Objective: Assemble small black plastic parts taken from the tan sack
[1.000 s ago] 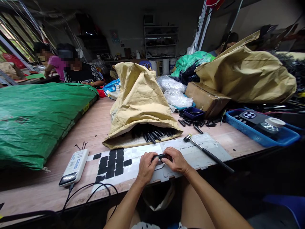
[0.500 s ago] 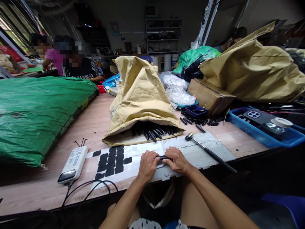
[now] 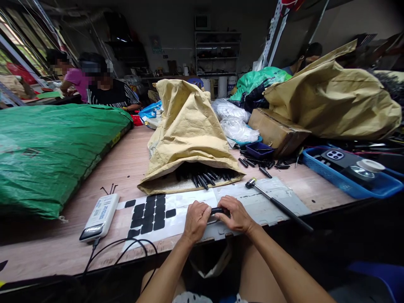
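Note:
Both my hands grip one slim black pen-like piece [image 3: 216,210], held level just above the table's front edge. My left hand [image 3: 197,219] is closed around its left end, thumb on top. Around the right end, my right hand [image 3: 234,214] is closed too. The fingers hide both ends, so only a short middle stretch shows. Under the hands lies a grey-white board [image 3: 268,198]. Beyond them, a tan paper sack [image 3: 192,126] lies with its mouth toward me, and several similar black pieces [image 3: 206,179] show inside.
A hammer [image 3: 277,204] lies right of my hands. Black square pads [image 3: 148,214] on a white sheet and a white power bank [image 3: 100,216] with cables are left. A green sack [image 3: 59,151], blue tray [image 3: 347,172] and cardboard box [image 3: 276,130] stand around. Co-workers sit behind.
The view has shifted slightly, so the scene sits a little lower. Both hands stay on the black piece, with slightly more of its middle showing between them.

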Action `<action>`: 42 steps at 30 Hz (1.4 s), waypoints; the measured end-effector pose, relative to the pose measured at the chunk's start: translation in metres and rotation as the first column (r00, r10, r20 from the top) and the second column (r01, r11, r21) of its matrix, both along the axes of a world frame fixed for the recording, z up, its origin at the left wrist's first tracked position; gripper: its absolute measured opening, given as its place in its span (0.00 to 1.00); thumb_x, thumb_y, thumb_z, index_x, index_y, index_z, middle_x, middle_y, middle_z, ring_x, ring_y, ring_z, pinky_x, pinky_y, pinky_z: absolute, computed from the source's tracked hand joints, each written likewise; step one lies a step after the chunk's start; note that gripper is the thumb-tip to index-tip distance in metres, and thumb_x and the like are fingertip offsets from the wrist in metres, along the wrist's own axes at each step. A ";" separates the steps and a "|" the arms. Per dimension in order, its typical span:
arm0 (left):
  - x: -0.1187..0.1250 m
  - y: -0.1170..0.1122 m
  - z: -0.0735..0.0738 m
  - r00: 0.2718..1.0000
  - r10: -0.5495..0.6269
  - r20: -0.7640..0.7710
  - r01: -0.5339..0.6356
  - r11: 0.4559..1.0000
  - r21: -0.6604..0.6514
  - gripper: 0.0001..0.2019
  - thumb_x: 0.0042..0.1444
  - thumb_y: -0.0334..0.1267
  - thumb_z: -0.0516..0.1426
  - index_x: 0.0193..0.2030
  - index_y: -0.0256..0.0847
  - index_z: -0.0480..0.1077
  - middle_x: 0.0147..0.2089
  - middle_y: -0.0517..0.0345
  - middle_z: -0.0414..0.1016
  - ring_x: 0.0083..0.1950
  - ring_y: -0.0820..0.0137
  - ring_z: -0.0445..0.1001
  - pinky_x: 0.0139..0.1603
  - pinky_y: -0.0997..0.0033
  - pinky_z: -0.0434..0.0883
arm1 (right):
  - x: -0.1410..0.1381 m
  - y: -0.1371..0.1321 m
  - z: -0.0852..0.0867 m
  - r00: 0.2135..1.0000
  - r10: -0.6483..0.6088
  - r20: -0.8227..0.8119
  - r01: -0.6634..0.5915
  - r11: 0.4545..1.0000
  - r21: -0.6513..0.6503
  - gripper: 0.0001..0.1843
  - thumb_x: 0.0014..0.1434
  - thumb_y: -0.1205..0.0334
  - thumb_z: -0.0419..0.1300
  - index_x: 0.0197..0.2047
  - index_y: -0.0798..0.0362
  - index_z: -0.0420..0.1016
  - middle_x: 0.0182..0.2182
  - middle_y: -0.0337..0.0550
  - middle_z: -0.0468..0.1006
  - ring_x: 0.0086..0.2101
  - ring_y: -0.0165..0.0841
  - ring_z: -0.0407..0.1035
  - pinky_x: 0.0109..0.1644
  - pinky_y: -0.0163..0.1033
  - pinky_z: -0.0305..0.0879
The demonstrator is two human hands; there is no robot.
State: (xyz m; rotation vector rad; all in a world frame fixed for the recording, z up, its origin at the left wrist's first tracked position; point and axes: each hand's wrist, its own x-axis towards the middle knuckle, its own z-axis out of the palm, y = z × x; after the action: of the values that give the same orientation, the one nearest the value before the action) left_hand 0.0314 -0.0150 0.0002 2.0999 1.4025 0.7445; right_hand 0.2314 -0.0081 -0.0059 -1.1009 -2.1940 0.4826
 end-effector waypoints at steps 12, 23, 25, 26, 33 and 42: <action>-0.001 0.001 -0.005 0.981 0.060 0.183 -0.059 0.998 -0.012 0.12 0.66 0.41 0.50 0.38 0.43 0.74 0.39 0.56 0.78 0.44 0.63 0.72 0.49 0.61 0.63 | -0.002 0.000 -0.004 0.999 -0.053 -0.001 0.053 0.998 0.036 0.09 0.63 0.57 0.60 0.34 0.50 0.66 0.30 0.40 0.68 0.33 0.35 0.61 0.39 0.40 0.57; 0.000 0.003 -0.006 0.998 0.030 0.046 -0.029 0.999 -0.028 0.16 0.69 0.43 0.50 0.37 0.44 0.77 0.37 0.58 0.79 0.44 0.64 0.71 0.49 0.62 0.61 | -0.002 0.005 -0.011 1.000 -0.012 0.009 0.011 0.993 0.114 0.14 0.70 0.59 0.52 0.32 0.51 0.64 0.29 0.42 0.68 0.34 0.36 0.60 0.39 0.40 0.56; -0.001 0.004 -0.007 0.999 0.024 0.026 -0.023 1.000 -0.021 0.16 0.69 0.43 0.50 0.37 0.44 0.78 0.37 0.58 0.80 0.44 0.64 0.71 0.49 0.62 0.61 | -0.001 0.006 -0.012 1.000 -0.004 0.003 0.004 0.994 0.108 0.14 0.70 0.59 0.52 0.31 0.50 0.63 0.29 0.42 0.68 0.34 0.36 0.60 0.39 0.40 0.56; -0.001 0.004 -0.007 1.000 0.022 0.022 -0.022 1.000 -0.017 0.16 0.69 0.43 0.50 0.37 0.44 0.78 0.37 0.58 0.80 0.44 0.64 0.71 0.49 0.62 0.61 | -0.001 0.006 -0.012 1.000 -0.002 0.000 0.002 0.995 0.103 0.15 0.70 0.59 0.52 0.30 0.50 0.62 0.29 0.41 0.68 0.33 0.35 0.60 0.39 0.40 0.56; 0.000 0.004 -0.011 0.998 0.029 0.049 -0.029 1.000 -0.007 0.17 0.70 0.43 0.49 0.38 0.42 0.77 0.38 0.57 0.79 0.43 0.64 0.70 0.48 0.62 0.61 | -0.002 0.003 -0.005 0.999 -0.006 -0.047 0.008 0.999 0.042 0.11 0.67 0.59 0.56 0.32 0.50 0.64 0.29 0.40 0.68 0.34 0.35 0.61 0.39 0.40 0.56; 0.000 0.002 -0.009 0.994 0.046 0.099 -0.043 0.999 -0.029 0.17 0.70 0.44 0.47 0.38 0.43 0.75 0.39 0.57 0.79 0.44 0.64 0.70 0.49 0.61 0.61 | 0.002 0.000 0.005 0.960 -0.089 -0.266 0.071 0.994 -0.079 0.07 0.66 0.58 0.56 0.38 0.51 0.71 0.32 0.41 0.69 0.34 0.34 0.64 0.40 0.40 0.60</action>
State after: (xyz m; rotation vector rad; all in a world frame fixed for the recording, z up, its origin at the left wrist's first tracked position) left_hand 0.0309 -0.0131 -0.0084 1.9884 1.4018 0.8317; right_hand 0.2337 -0.0080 -0.0007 -1.0864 -1.9016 0.6367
